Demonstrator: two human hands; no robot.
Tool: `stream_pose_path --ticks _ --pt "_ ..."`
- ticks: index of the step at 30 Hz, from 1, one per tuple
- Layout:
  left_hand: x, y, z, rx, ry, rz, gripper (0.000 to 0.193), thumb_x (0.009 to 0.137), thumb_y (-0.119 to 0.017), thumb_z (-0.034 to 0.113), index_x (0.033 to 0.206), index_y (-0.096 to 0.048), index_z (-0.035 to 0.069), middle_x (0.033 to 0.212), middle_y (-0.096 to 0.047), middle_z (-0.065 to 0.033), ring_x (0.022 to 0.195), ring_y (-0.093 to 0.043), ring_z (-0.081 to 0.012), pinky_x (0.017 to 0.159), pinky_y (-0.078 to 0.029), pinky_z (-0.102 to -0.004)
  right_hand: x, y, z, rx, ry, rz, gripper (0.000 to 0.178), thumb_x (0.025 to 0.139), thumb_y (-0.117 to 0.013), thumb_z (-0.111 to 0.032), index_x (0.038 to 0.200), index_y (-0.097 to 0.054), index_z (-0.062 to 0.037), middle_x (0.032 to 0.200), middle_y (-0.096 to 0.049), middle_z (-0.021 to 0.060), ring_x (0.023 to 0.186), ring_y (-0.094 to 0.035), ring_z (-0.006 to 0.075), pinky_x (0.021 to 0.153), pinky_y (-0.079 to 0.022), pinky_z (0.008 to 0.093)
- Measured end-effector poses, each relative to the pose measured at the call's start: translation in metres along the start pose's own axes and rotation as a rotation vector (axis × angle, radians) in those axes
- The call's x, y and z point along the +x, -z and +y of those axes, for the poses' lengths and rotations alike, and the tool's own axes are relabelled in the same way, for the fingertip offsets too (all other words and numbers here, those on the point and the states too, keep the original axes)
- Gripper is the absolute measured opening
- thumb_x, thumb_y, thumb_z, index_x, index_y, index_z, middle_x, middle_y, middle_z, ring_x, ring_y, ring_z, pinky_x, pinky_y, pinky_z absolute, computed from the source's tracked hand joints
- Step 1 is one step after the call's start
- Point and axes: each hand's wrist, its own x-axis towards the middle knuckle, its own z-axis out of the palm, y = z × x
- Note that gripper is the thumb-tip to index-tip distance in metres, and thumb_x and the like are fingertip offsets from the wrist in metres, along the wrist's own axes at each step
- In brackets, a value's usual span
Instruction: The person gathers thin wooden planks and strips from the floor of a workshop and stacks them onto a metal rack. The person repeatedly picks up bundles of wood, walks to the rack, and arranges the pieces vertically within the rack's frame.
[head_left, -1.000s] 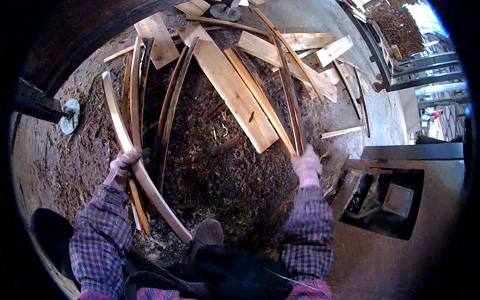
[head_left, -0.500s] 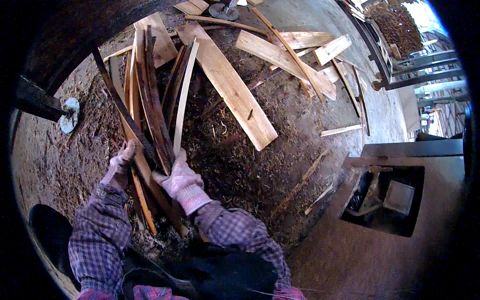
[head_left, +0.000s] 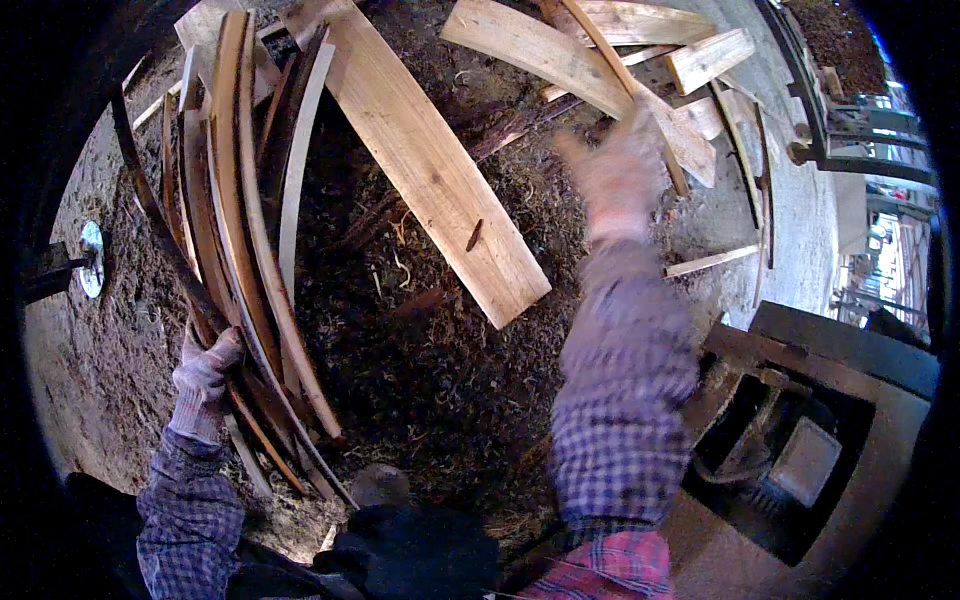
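Note:
My left hand (head_left: 208,368), in a pale work glove, is closed on a dark wood strip (head_left: 160,230) at the left. Beside it stretches a bundle of long, bent wood strips (head_left: 232,150), some with dark bark edges. My right hand (head_left: 615,185) is raised far to the right, smeared by motion, so its fingers cannot be read. Just past it a narrow wood strip (head_left: 600,45) slants across a wider pale board (head_left: 535,50). Between my hands lies a broad pale plank (head_left: 430,160) with a dark mark near its near end.
Dark ground (head_left: 420,370) strewn with shavings and bark lies below me. At the lower right stands a brown metal machine housing (head_left: 640,560) with a square opening. A short board (head_left: 710,60) and thin strips lie at the far right. A round metal foot (head_left: 92,260) stands at the left.
My right hand has left the strip bundle and swung far and to the right, toward the loose boards. My left hand stays at the bundle, whose strips have shifted. The view has moved too.

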Motion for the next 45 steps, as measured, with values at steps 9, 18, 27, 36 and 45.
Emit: stream_pose_path --ticks 9,18,27,36,45 --pt "0.018 0.062 -0.024 0.349 -0.154 0.124 0.043 0.086 -0.054 0.025 0.122 -0.039 0.006 0.092 -0.059 -0.0104 0.074 -0.061 -0.0197 0.064 -0.053 -0.0275 0.044 -0.072 0.086 -0.118 -0.142 -0.343 0.060 0.077 -0.057 -0.042 0.123 -0.041 -0.0066 0.112 -0.054 0.0158 0.101 -0.054 0.0336 0.087 -0.042 0.0428" --pt "-0.013 0.015 0.002 0.246 -0.016 0.223 0.042 0.082 -0.061 0.026 0.116 -0.048 0.005 0.090 -0.060 -0.0048 0.075 -0.059 -0.0142 0.066 -0.050 -0.0273 -0.082 -0.001 0.143 0.335 -0.612 -0.161 0.032 0.079 -0.060 -0.030 0.097 -0.053 -0.0042 0.080 -0.058 0.0135 0.071 -0.055 0.0293 0.068 -0.044 0.0383" --pt "-0.019 0.007 0.010 0.534 -0.067 0.006 0.038 0.090 -0.047 0.028 0.120 -0.051 0.006 0.109 -0.058 -0.0042 0.092 -0.057 -0.0146 0.080 -0.046 -0.0269 -0.046 -0.084 0.308 -0.192 -0.906 -0.465 0.074 0.067 -0.052 -0.058 0.110 -0.055 0.0016 0.116 -0.052 0.0209 0.107 -0.052 0.0318 0.090 -0.040 0.0393" --pt "0.044 0.098 -0.014 0.387 -0.161 -0.068 0.042 0.087 -0.053 0.027 0.118 -0.050 0.000 0.117 -0.054 -0.0095 0.099 -0.056 -0.0186 0.085 -0.045 -0.0286 -0.155 0.029 0.139 1.126 -1.043 -0.314 0.039 0.068 -0.069 -0.012 0.101 -0.051 -0.0022 0.080 -0.052 0.0043 0.073 -0.051 0.0135 0.066 -0.044 0.0274" --pt "-0.016 -0.035 0.011 0.156 -0.037 -0.029 0.069 0.077 -0.062 -0.001 0.134 -0.024 0.011 0.107 -0.055 -0.0166 0.090 -0.060 -0.0241 0.082 -0.051 -0.0361 -0.335 0.129 -0.008 1.279 -1.243 -0.809 0.068 0.063 -0.073 -0.004 0.122 -0.040 -0.0007 0.095 -0.061 0.0063 0.074 -0.059 0.0132 0.064 -0.050 0.0280"
